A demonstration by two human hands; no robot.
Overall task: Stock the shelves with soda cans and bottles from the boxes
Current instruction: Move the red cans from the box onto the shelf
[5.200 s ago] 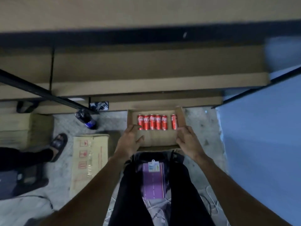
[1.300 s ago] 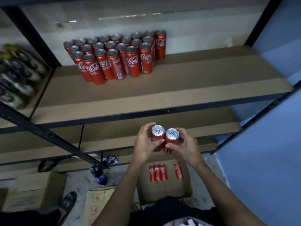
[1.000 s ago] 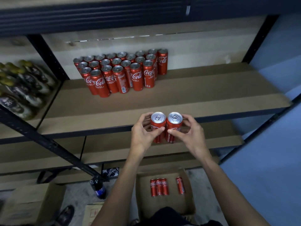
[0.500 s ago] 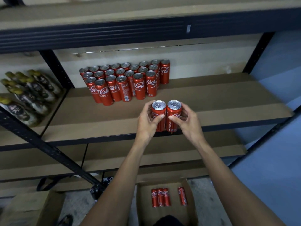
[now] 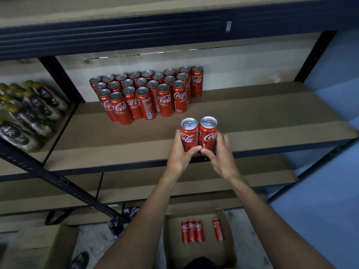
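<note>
**Q:** What are the hands doing?

**A:** Each hand grips one slim red Coca-Cola can. The left hand [image 5: 179, 154] curls round the left can [image 5: 188, 135], with its thumb across the front. The right hand [image 5: 221, 156] wraps the right can [image 5: 207, 133] in the same way. The two thumb tips meet low down, between the cans.

**Q:** How do the cans sit?

**A:** Both are upright, with the long axis vertical and the silver tops and pull tabs facing up. Their sides touch and the logos face the viewer. They are at the front edge of the brown shelf board [image 5: 252, 117], right of its middle. The hands hide their bases, so I cannot tell whether they rest on the board.

**Q:** What else is on that shelf?

**A:** Further back and to the left, a block of cans [image 5: 147, 94] stands upright in tight rows against the back wall. It is well apart from the held pair.

**Q:** And around the shelf?

**A:** In the bay to the left, dark bottles [image 5: 29, 113] with yellowish caps lie tilted and blurred. On the floor below, between the forearms, is an open box [image 5: 227, 245]. It holds three cans [image 5: 192, 231] side by side and a single can [image 5: 218, 229] set apart to their right. A closed carton [image 5: 38, 247] sits at the lower left.
</note>
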